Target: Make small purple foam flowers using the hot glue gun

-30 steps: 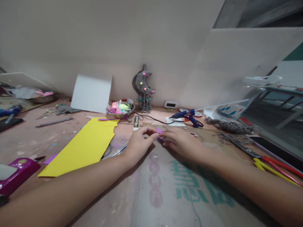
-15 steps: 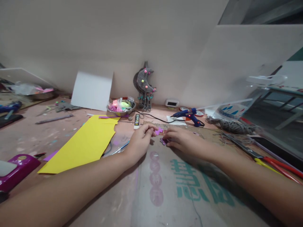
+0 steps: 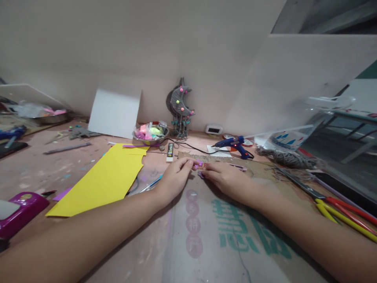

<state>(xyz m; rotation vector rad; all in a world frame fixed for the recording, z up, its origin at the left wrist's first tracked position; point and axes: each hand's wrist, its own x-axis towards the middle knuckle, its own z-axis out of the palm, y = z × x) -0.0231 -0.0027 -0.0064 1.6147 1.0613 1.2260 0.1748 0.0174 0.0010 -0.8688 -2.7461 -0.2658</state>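
My left hand (image 3: 180, 173) pinches a small purple paper cutout (image 3: 199, 163) between thumb and fingertips; its exact shape is too small to make out. Close beside it, my right hand (image 3: 225, 177) has its fingers closed on a second small purple piece (image 3: 200, 174), mostly covered by the fingers. Both hands are low over a printed cardboard sheet (image 3: 206, 236). A blue glue gun (image 3: 235, 144) with a small red light rests on a white paper just beyond my right hand.
Yellow paper (image 3: 103, 181) and a magenta tool (image 3: 23, 212) lie left. A bowl of clay packets (image 3: 150, 138) and a grey moon ornament (image 3: 180, 102) stand at the back. Grey yarn (image 3: 288, 156), scissors (image 3: 312, 190) and a phone (image 3: 350, 190) are at the right.
My right hand has shifted slightly left and turned, covering more of its purple piece. My left hand has barely moved and keeps its purple cutout.
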